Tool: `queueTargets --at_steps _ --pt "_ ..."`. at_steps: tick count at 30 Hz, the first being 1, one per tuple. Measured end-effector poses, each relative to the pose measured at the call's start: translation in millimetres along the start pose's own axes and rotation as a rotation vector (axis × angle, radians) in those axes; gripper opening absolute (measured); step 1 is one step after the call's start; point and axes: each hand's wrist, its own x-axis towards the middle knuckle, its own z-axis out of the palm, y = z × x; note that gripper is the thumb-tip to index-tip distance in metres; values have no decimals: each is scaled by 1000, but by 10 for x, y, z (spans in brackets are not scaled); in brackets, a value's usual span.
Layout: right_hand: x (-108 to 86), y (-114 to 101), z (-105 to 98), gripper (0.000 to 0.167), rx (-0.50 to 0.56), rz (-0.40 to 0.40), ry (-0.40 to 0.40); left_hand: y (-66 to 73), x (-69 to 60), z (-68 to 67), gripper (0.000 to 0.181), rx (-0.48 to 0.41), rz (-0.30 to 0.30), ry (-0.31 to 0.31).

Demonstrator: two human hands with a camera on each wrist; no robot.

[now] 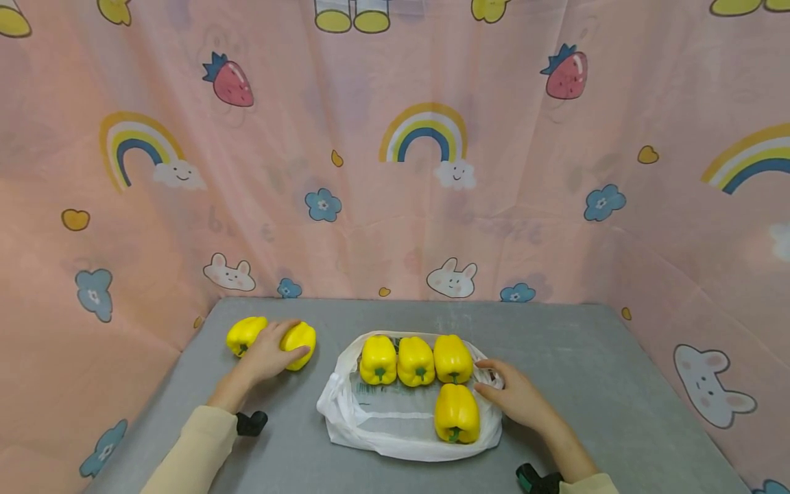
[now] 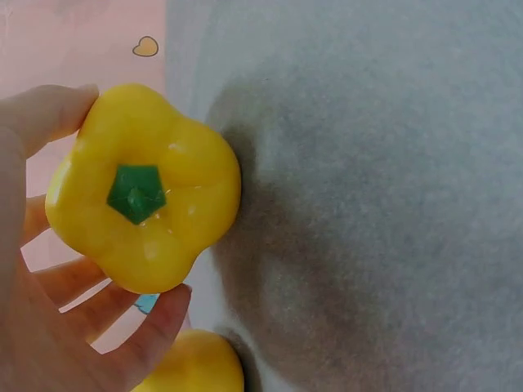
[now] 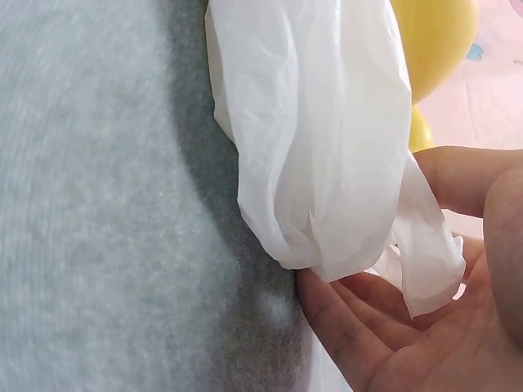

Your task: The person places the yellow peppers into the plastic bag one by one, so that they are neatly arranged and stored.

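Observation:
My left hand [image 1: 267, 355] grips a yellow bell pepper [image 1: 300, 345] at the table's left, thumb on one side and fingers on the other. In the left wrist view its green stem [image 2: 136, 194] faces the camera. Another yellow bell pepper [image 1: 244, 333] lies just left of that hand. A white plastic bag [image 1: 334, 406] lies spread in the middle, its mouth wide. Three yellow peppers [image 1: 416, 361] stand in a row at its back, and one pepper [image 1: 457, 413] sits at its front right. My right hand [image 1: 515, 394] holds the bag's right edge, thumb and fingers around the plastic [image 3: 335, 147].
The grey table [image 1: 574, 357] ends at a pink patterned curtain [image 1: 370, 261] behind and on both sides. Black wrist-worn devices [image 1: 252, 424] sit at both wrists, below the beige sleeves [image 1: 196, 449].

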Motion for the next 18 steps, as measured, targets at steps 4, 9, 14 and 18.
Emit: queueTargets --at_steps 4,9,14,18 --pt "1 -2 4 52 -11 6 3 -11 3 -10 76 26 -5 -8" --pt "-5 -5 10 51 -31 20 7 -33 -5 -9 81 32 -2 6" --pt "-4 -9 8 50 -23 17 4 -54 -22 10 81 9 3 36" --pt "0 -8 8 50 -20 16 4 -61 -30 20 79 -17 17 65"
